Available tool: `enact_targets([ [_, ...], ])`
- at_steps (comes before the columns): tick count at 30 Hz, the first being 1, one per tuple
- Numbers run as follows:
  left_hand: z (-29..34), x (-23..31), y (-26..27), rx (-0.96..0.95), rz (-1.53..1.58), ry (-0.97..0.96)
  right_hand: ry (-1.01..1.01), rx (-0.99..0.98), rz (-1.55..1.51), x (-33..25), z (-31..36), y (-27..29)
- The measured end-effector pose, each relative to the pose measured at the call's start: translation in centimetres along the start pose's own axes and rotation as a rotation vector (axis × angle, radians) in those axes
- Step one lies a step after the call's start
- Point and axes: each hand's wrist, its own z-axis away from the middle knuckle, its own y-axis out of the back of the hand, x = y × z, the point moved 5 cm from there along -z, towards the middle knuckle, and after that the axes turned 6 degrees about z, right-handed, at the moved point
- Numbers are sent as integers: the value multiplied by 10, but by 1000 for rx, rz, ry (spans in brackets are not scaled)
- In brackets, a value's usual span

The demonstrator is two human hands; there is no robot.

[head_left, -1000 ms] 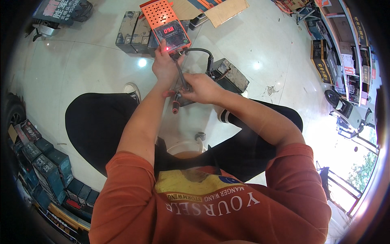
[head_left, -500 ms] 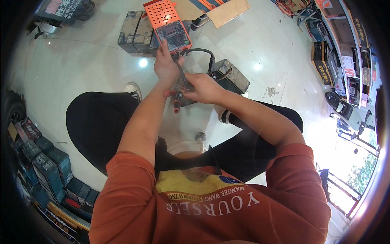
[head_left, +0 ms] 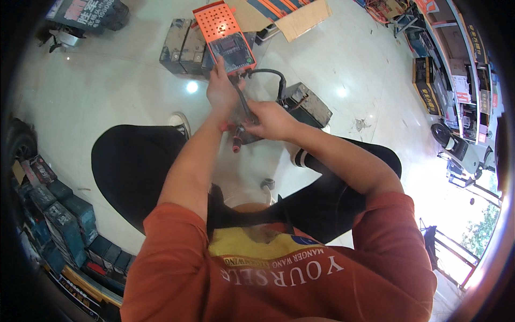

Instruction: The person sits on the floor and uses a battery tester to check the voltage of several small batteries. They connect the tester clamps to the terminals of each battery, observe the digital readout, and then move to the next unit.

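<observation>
An orange battery tester with a perforated top and a dark panel slants away from me. My left hand grips its near end, thumb along the panel's left edge and the other fingers mostly hidden underneath. Thick black cables leave that end. Closer to me, my right hand is closed on a clamp with a red-tipped handle, where one cable runs down; its jaws are partly hidden by my fingers. The other cable curves over to a dark battery on the floor, right of my hands.
More dusty batteries stand behind the tester, beside an opened cardboard box. A pale stool or bucket lies between my legs. Stacked batteries line the lower left, shelves the right. A scooter stands near the doorway.
The view has shifted a little, so the scene sits slightly further right and lower. Both hands keep their grips on the tester and the clamp.
</observation>
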Motion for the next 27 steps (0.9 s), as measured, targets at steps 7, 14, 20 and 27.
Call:
enact_targets([
  [7,-1,-7,-3,65,-148,-133,-24,-28,62,3,0,-2],
  [14,-4,0,3,-109,-254,12,-20,-8,60,7,2,-4],
  [20,-12,-11,20,-329,-289,-22,-28,-23,90,5,0,-2],
  [27,-43,-15,58,-750,-562,-114,-36,-44,81,6,-9,-5],
])
